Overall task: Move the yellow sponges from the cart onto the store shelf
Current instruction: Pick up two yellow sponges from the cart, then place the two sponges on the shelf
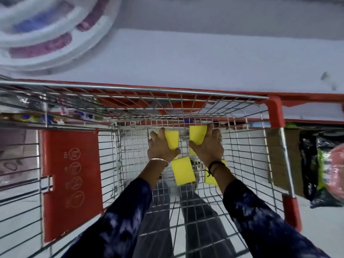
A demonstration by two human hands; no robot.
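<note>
Both my arms reach down into a wire shopping cart (247,161) with red corners. My left hand (160,148) grips a yellow sponge (172,139) at the cart's bottom. My right hand (208,146) grips another yellow sponge (197,135) beside it. A third yellow sponge (183,170) lies loose on the cart floor between my wrists. Part of a fourth yellow sponge (211,178) shows under my right wrist. Beyond the cart's far rim lies the white store shelf (195,60) with a red front edge.
A round white packaged item (42,28) with purple and blue parts sits on the shelf at far left. A red child-seat flap (71,183) stands at the cart's left. Black and green packets (320,168) hang on the right.
</note>
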